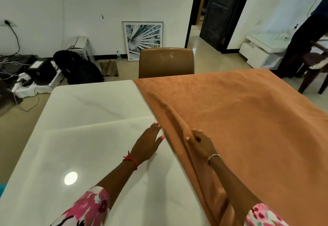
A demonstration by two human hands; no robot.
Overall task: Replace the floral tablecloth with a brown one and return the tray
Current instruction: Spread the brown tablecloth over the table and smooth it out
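Brown tablecloth: the brown tablecloth (239,119) lies over the right half of the white table (85,137), doubled back on itself. Its bunched fold runs from the far edge by the chair to the near edge by the person.
Left hand: the left hand (149,142) lies flat on the bare tabletop with its fingers straight and holds nothing. Its fingertips are just beside the fold.
Right hand: the right hand (200,144) sits on the fold, thumb and fingers curled round a ridge of cloth.
Key relation: the uncovered half lies to the person's left, and the fold's long axis runs away from them. From here, I'd say the loose layer has to be drawn leftward across the glossy top. The right hand already has the cloth, and the left is nearer the bare side.
In the way: nothing stands on the bare half.
Not in view: no tray and no floral cloth.
Around: a tan chair (166,62) is tucked against the far edge where the fold begins. A framed leaf print (142,39) leans on the wall, with a black bag (78,68) on the floor nearby. Another person (301,39) stands at the far right.
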